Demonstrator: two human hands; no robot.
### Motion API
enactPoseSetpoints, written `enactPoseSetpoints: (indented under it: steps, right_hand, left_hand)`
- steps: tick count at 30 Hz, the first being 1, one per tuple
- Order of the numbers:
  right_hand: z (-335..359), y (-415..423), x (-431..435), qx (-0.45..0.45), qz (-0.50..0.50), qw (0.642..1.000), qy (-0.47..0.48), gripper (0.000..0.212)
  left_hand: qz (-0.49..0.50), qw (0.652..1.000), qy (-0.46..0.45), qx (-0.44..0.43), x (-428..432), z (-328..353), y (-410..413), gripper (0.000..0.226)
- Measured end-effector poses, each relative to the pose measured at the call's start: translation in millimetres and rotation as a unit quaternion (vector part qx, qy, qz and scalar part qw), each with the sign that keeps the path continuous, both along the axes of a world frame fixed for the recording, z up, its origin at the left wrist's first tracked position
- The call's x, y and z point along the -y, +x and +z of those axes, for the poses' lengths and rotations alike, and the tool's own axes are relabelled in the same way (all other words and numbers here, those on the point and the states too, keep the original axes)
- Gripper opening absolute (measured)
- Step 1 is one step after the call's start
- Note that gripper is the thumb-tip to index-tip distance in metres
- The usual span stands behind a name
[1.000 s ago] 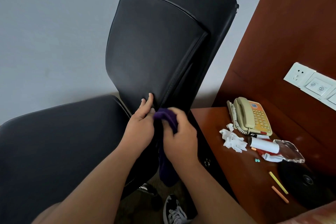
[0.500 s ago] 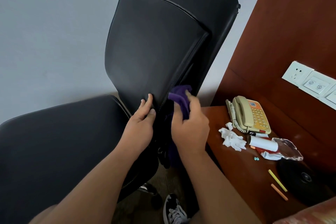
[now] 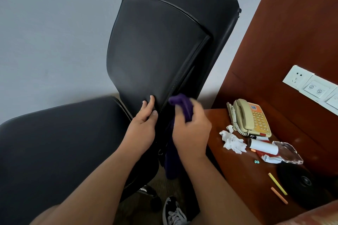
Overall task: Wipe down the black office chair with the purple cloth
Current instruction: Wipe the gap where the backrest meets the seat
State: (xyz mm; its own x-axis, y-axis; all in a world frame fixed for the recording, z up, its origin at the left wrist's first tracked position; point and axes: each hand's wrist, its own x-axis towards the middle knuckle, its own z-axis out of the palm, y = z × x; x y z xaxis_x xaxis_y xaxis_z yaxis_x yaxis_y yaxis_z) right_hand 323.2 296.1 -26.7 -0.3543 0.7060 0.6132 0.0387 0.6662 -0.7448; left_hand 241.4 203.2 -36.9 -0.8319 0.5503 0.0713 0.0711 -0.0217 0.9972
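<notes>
Here's the black office chair, backrest standing tall against the grey wall, seat spreading off to the lower left. The left hand lies flat on the backrest's bottom corner, fingers straight and relaxed, thumb along the piped seam, gripping nothing. Just beside it, the right hand has its fingers curled round the purple cloth. It's a firm hold, though the hand is a little blurred. The bunched top of the cloth is at the backrest's right side edge, low down, and the rest hangs between the two wrists toward the floor.

It's tight on that side. The reddish wooden table has its corner near the chair's right edge, with only a narrow gap between, and a wood panel rises behind it. The left of the backrest is roomier, all bare wall. On the table are a beige telephone, a crumpled tissue and a yellow stick. A shoe shows below.
</notes>
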Motion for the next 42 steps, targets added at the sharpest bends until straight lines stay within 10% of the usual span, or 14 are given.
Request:
enactPoseSetpoints:
  steps: [6, 22, 42]
  right_hand:
    - [78, -11, -20, -0.044, -0.029, 0.994, 0.1, 0.031]
    - [-49, 14, -13, 0.121, 0.017, 0.991, 0.048, 0.039]
    - [72, -13, -16, -0.009, -0.052, 0.991, 0.12, 0.032]
  left_hand:
    - [-0.005, 1.0, -0.012, -0.007, 1, 2, 2, 0.05]
    - [-0.005, 1.0, -0.016, -0.018, 1, 1, 2, 0.049]
    - [-0.018, 1.0, -0.019, -0.014, 5, 3, -2, 0.048]
